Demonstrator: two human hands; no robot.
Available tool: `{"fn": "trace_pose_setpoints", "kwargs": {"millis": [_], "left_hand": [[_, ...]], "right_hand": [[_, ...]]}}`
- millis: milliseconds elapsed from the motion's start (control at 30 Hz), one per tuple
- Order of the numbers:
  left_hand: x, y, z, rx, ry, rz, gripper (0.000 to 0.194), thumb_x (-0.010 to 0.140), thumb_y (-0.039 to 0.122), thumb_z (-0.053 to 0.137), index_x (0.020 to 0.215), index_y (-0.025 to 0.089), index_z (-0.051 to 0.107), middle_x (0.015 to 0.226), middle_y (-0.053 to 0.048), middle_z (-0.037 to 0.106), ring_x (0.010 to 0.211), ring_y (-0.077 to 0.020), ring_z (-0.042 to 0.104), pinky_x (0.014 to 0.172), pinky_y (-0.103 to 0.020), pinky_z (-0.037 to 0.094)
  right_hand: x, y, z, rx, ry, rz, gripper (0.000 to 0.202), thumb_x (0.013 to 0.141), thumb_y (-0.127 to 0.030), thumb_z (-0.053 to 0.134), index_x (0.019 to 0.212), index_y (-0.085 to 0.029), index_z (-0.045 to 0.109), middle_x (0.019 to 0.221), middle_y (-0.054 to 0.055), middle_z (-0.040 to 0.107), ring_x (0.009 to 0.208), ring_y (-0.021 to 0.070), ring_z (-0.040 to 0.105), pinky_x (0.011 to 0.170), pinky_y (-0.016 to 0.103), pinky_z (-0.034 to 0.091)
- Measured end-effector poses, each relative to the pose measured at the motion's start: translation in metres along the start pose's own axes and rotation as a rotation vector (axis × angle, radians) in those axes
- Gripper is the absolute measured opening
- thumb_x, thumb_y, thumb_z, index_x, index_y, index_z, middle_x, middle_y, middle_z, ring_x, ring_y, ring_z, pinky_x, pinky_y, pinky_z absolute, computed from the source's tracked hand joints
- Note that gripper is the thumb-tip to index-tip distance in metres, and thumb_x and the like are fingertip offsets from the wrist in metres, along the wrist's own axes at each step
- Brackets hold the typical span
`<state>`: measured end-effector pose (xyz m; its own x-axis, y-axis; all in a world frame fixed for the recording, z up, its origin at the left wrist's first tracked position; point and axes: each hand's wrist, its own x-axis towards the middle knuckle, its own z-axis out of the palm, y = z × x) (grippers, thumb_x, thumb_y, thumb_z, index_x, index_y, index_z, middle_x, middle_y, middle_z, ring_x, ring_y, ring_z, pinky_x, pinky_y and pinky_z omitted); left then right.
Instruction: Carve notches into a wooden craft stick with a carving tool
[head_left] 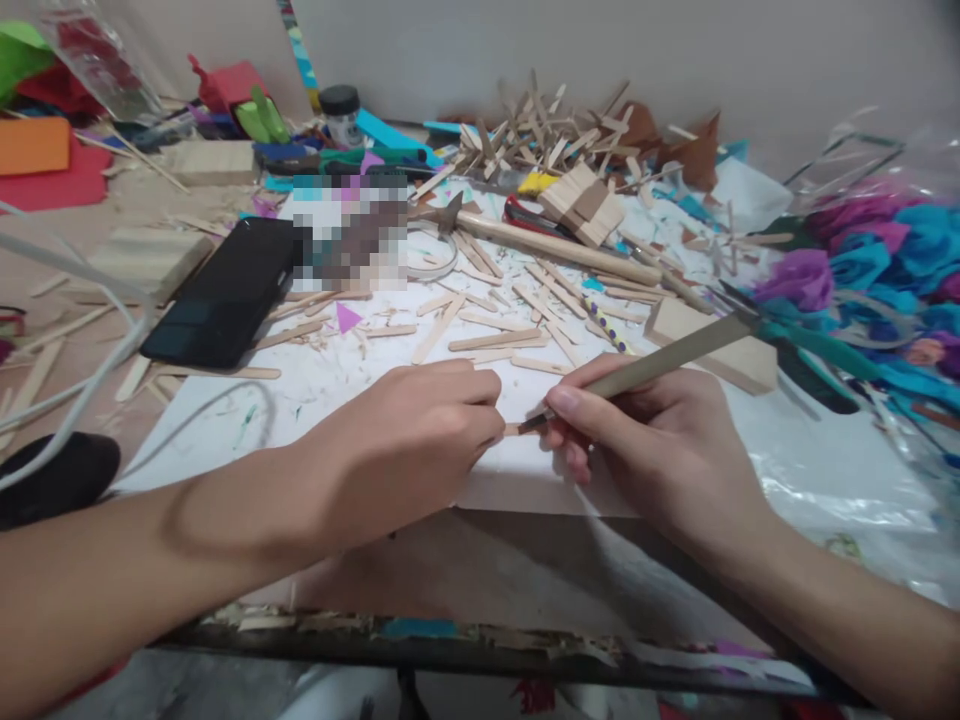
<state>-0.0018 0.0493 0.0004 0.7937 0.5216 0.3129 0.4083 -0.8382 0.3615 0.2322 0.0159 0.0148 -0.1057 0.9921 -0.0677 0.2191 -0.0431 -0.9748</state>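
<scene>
My left hand (427,440) is closed over the white paper, its fingers pinching a craft stick (511,429), with only a short end showing. My right hand (652,440) grips a slim olive-grey craft knife (667,352) like a pen. The knife's dark narrow tip touches or nearly touches that end of the stick, just beside my left fingers. Several loose craft sticks (495,340) lie on the white paper (352,400) beyond both hands. How much of the held stick lies under my left hand is hidden.
A black phone (221,290) and white cables (112,290) are on the left. A hammer (555,245) lies behind the sticks. Green-handled pliers (814,355), a wooden block (712,345) and colourful paper flowers (862,250) sit at right. The table edge (450,645) runs along the front.
</scene>
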Motion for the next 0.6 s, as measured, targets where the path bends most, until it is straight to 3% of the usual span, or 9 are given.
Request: {"fn": "trace_pose_setpoints", "kwargs": {"millis": [233, 433, 600], "left_hand": [[-0.0015, 0.0005, -0.0021, -0.006, 0.003, -0.006, 0.034, 0.108, 0.005, 0.052, 0.101, 0.014, 0.084, 0.094, -0.005, 0.073, 0.082, -0.0201, 0.065, 0.071, -0.034, 0.046], [-0.0028, -0.0004, 0.0008, -0.007, -0.007, -0.020, 0.035, 0.107, 0.008, 0.053, 0.083, 0.017, 0.076, 0.085, -0.002, 0.066, 0.078, -0.0196, 0.059, 0.068, -0.036, 0.040], [-0.0034, 0.0003, 0.0024, 0.000, 0.000, -0.021, 0.033, 0.110, 0.010, 0.054, 0.092, 0.015, 0.081, 0.091, -0.004, 0.071, 0.081, -0.0206, 0.062, 0.071, -0.037, 0.042]], "right_hand": [[-0.0045, -0.0080, 0.0047, -0.211, 0.069, -0.093, 0.035, 0.096, -0.033, 0.079, 0.064, -0.020, 0.072, 0.060, 0.002, 0.068, 0.050, 0.0115, 0.060, 0.046, 0.023, 0.044], [-0.0099, -0.0047, 0.0067, -0.324, 0.053, -0.232, 0.016, 0.087, -0.018, 0.081, 0.073, -0.023, 0.077, 0.065, -0.001, 0.070, 0.059, 0.0106, 0.058, 0.057, 0.024, 0.044], [-0.0065, -0.0046, 0.0055, -0.199, 0.018, -0.106, 0.026, 0.096, -0.030, 0.081, 0.073, -0.020, 0.076, 0.062, 0.001, 0.071, 0.054, 0.0121, 0.064, 0.052, 0.022, 0.050]]}}
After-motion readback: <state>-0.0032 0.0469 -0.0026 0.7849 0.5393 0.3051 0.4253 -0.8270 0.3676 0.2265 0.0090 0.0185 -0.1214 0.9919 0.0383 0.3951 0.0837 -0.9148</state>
